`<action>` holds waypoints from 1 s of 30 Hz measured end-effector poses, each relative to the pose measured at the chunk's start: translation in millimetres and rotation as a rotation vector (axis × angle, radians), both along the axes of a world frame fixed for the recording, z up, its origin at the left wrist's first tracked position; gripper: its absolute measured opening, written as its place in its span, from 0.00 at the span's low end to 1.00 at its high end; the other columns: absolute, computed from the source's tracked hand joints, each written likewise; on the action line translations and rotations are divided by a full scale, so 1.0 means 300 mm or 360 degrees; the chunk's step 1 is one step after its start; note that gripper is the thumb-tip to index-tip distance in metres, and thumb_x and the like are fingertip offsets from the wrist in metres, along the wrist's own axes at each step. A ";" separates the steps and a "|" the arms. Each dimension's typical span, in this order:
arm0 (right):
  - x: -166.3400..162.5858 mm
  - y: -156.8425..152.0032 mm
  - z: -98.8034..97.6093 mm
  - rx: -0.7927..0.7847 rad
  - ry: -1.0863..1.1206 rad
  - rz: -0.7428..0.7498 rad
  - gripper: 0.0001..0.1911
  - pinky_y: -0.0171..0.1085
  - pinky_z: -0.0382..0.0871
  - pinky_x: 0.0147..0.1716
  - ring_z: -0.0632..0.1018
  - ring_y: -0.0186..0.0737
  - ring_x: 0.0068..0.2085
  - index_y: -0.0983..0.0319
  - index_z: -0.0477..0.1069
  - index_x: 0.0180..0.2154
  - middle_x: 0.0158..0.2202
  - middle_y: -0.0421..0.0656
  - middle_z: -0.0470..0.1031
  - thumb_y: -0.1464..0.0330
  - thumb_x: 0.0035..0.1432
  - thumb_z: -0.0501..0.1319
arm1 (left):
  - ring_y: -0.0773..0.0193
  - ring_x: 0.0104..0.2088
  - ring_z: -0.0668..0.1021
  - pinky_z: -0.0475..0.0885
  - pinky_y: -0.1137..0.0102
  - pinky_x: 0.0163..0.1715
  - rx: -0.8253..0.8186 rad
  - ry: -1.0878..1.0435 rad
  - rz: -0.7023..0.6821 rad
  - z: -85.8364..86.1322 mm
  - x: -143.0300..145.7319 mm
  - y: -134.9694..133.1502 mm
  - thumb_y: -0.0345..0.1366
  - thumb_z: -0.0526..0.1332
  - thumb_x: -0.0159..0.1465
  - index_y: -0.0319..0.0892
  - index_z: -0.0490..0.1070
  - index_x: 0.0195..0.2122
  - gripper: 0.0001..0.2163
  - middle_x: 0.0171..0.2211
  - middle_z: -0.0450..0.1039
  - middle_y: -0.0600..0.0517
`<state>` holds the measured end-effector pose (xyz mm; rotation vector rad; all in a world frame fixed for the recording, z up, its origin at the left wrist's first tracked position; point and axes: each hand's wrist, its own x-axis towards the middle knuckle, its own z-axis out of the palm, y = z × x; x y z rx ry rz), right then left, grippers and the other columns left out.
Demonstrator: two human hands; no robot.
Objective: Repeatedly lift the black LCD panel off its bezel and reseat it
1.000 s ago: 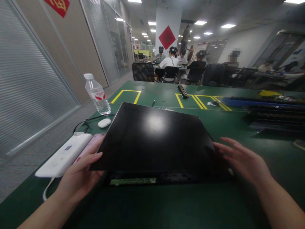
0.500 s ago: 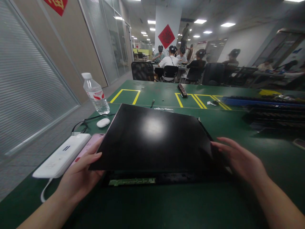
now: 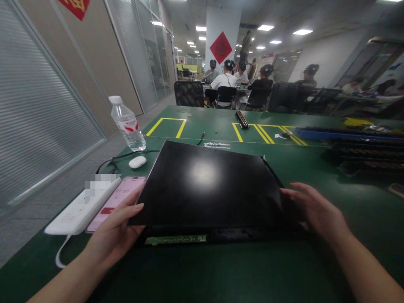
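Note:
A glossy black screen panel [image 3: 208,189] is tilted above a dark frame or housing on the table, its left side raised. A narrow green circuit board [image 3: 176,239] shows along the housing's near edge. My left hand [image 3: 115,225] grips the panel's near left corner, thumb on top and fingers beneath. At the right edge, my right hand [image 3: 318,212] is closed against the panel, with its lower fingers partly hidden in shadow. Beside my left hand lie a pink-screened phone [image 3: 126,187] and a white power bank [image 3: 67,216].
Behind the phone are a white earbud case [image 3: 137,162], a black cable [image 3: 126,155] and a water bottle [image 3: 126,128]. Dark stacked parts and a blue tray [image 3: 328,134] lie at the right. A black ridged strip [image 3: 242,120] sits farther back. Several people sit beyond the table.
My left hand and the panel's left side have shifted slightly right and down, uncovering more of the phone. My right hand has barely moved.

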<state>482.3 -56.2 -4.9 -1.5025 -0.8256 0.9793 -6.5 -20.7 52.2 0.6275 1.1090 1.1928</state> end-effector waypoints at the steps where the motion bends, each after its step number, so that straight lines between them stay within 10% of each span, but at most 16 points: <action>1: 0.004 0.002 -0.005 -0.0008 -0.0003 -0.0017 0.27 0.60 0.77 0.52 0.83 0.62 0.53 0.48 0.80 0.47 0.49 0.48 0.88 0.41 0.52 0.67 | 0.61 0.41 0.91 0.83 0.79 0.35 -0.0014 0.0009 -0.0008 -0.008 0.000 0.002 0.29 0.74 0.62 0.54 0.69 0.74 0.39 0.49 0.91 0.57; 30: -0.029 0.008 -0.004 -0.0181 -0.0554 -0.0123 0.26 0.53 0.79 0.53 0.83 0.62 0.56 0.54 0.78 0.51 0.55 0.52 0.86 0.46 0.57 0.66 | 0.44 0.55 0.88 0.89 0.62 0.45 -0.0124 0.0054 -0.0129 -0.061 -0.002 0.031 0.26 0.73 0.60 0.50 0.80 0.65 0.30 0.58 0.87 0.47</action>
